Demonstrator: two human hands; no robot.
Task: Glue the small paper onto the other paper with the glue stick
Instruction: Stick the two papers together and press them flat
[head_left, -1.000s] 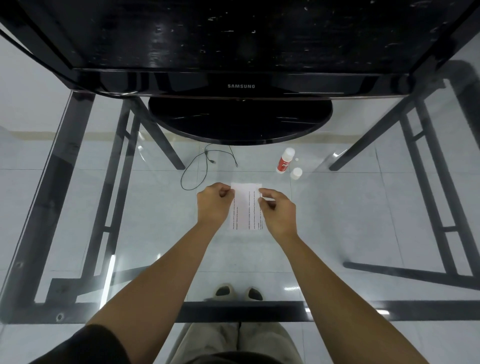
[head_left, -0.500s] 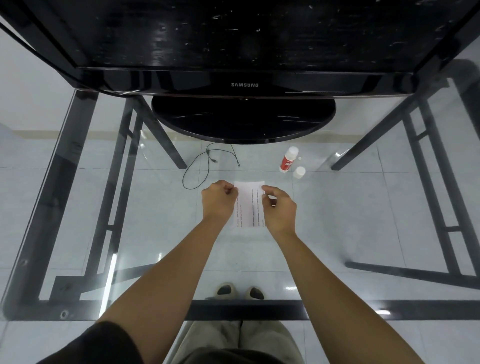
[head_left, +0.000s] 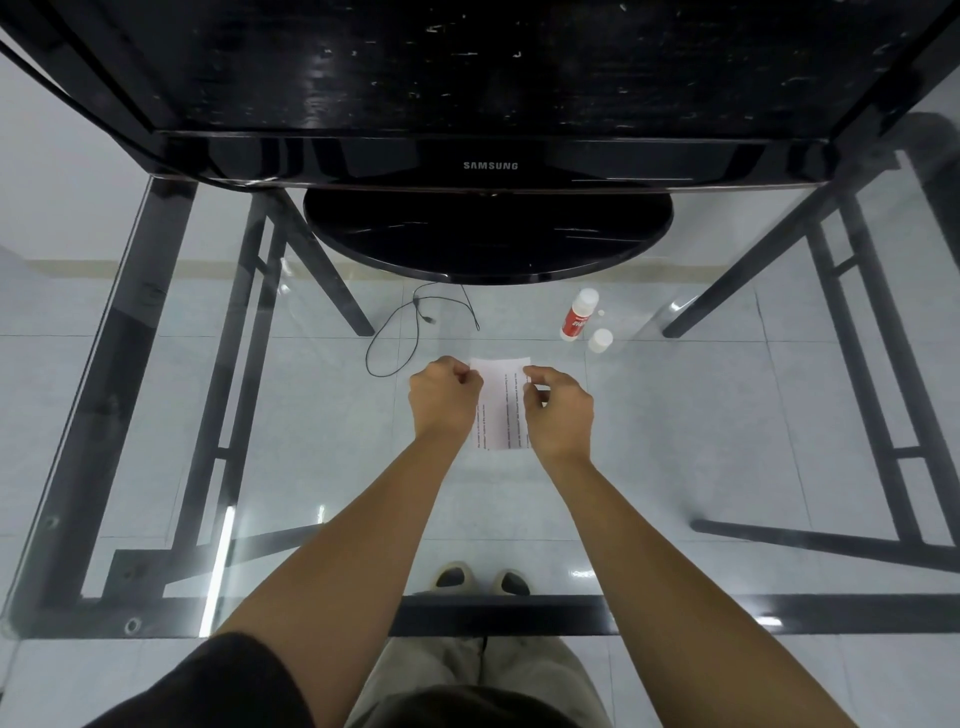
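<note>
A white printed paper (head_left: 501, 402) lies on the glass table (head_left: 727, 415) between my hands. My left hand (head_left: 444, 397) is curled at the paper's upper left edge, fingertips pinched there. My right hand (head_left: 558, 410) pinches a small white paper strip at the sheet's upper right edge; most of the strip is hidden by my fingers. The glue stick (head_left: 578, 315), white with a red label, lies uncapped on the glass to the upper right, and its white cap (head_left: 600, 340) stands beside it.
A black Samsung monitor (head_left: 488, 166) on a round base (head_left: 485, 234) fills the far side. A thin black cable (head_left: 410, 327) loops on the glass left of the paper. Dark table legs show through the glass on both sides.
Both hands stayed at the paper's top corners, with the fingertips shifting only slightly. The view moved a little; the glue stick and cap lie unchanged.
</note>
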